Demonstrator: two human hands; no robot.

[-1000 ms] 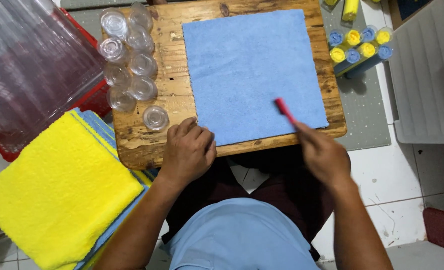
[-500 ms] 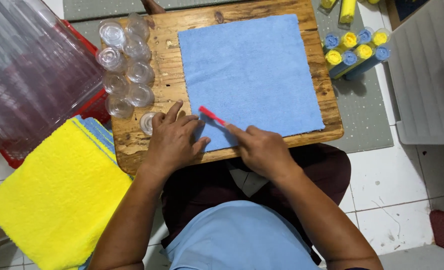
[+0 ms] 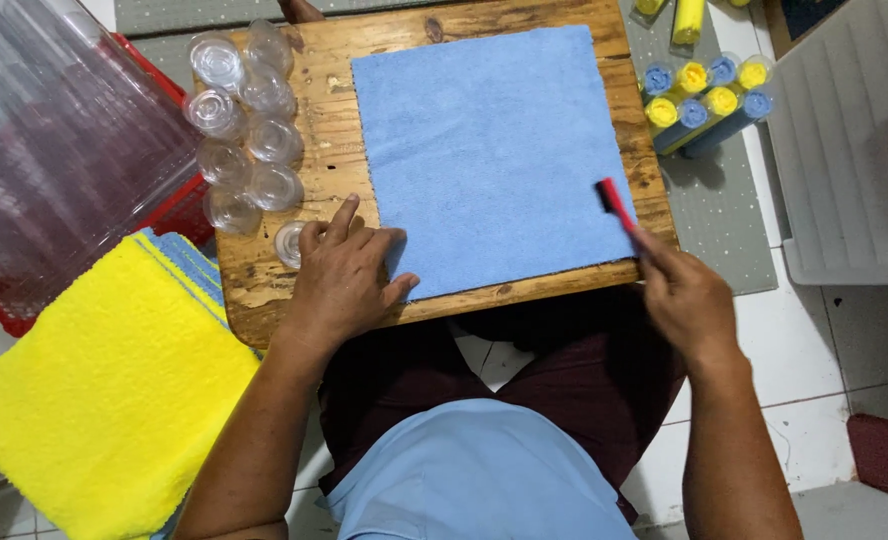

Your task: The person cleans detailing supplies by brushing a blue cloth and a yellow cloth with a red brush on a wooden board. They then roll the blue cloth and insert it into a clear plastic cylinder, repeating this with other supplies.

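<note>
A blue cloth (image 3: 489, 150) lies spread flat on a small wooden table (image 3: 264, 280). My left hand (image 3: 344, 280) presses its fingers on the cloth's near left corner. My right hand (image 3: 686, 295) grips a small red brush (image 3: 616, 204), whose head rests over the cloth's near right edge. Several clear plastic cups (image 3: 244, 130) stand on the table's left side, one of them just beside my left fingers.
A stack of yellow and blue cloths (image 3: 104, 390) lies at lower left. A clear plastic bin (image 3: 54, 150) over a red basket is at left. Rolled yellow and blue cloths in clear tubes (image 3: 704, 100) lie right of the table, next to a white tray (image 3: 854, 150).
My right hand has swept the red brush from the cloth's near left corner across to its near right edge. My left hand has stayed on the corner.
</note>
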